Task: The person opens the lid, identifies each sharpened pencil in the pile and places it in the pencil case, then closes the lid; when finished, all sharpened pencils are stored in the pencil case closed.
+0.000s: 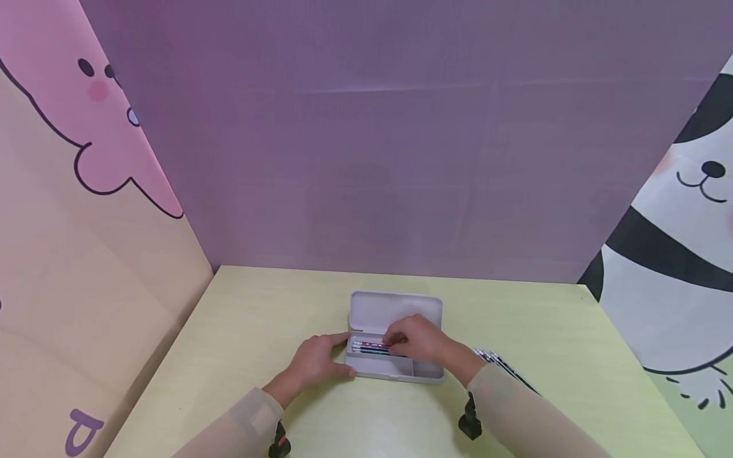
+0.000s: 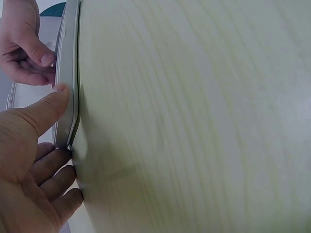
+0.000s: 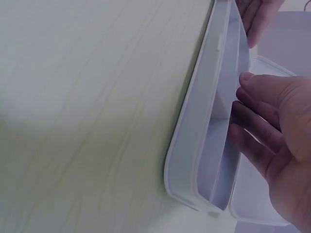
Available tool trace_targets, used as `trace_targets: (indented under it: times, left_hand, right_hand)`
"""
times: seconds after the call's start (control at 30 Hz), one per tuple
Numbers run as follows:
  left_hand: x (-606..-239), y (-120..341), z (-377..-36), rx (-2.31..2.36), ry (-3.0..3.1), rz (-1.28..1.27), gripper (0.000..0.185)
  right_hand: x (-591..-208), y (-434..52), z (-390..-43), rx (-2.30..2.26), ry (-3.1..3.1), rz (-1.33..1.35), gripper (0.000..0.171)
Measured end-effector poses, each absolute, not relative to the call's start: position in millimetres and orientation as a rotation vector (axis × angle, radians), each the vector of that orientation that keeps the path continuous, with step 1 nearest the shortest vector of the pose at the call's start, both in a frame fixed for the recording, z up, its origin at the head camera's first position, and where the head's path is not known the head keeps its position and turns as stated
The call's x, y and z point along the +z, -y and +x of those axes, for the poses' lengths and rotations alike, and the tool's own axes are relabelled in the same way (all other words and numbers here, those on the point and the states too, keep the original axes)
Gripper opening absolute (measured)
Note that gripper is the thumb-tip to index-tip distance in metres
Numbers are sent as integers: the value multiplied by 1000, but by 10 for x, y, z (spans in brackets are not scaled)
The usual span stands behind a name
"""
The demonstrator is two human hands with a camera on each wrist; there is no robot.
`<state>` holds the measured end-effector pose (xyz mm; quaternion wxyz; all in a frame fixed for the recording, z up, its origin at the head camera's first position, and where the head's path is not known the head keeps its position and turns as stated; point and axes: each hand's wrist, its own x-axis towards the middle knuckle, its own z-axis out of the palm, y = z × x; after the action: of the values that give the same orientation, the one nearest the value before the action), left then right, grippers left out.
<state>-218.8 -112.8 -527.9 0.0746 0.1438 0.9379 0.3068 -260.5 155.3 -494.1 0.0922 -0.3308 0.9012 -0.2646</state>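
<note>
Pencil case, pale grey, hard shell, lying open on the yellow-green table near the middle of its width, slightly toward the near edge; lid folded back on the far side, tray on the near side, divided into a long compartment at left and a small compartment at its right end. Contents: a few pencils, red and dark blue, lying lengthwise along the far side of the long compartment. Left hand set against the left end of the case, thumb along the far part of that end and fingers loosely bent round its near corner, steadying the case rather than lifting it; grasp light, mostly open. Right hand over the right half of the tray, fingers curved down into the long compartment at the right ends of the pencils; the head view suggests the fingertips pinch them, but the contact itself is hidden by the knuckles, so the grip cannot be told for certain. Right wrist view shows that hand's fingers bent inside the tray wall. Further pencils, a small dark bundle, lie on the table just right of the right forearm, apart from the case. Surround: purple back panel, cartoon bear panel at left, panda panel at right
</note>
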Motion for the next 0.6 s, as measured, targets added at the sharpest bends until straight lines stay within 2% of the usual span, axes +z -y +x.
trace_targets:
  times: [0.27, 0.6]
  left_hand:
    - [-5283, 1118, -2184, 928, -2809, 422, 84]
    - [-5293, 1133, -2182, 919, -2810, 406, 84]
  right_hand:
    - [-4729, -1824, -2521, -976, -2563, -983, 13]
    - [-4491, -2673, -2417, -934, -2687, -813, 20]
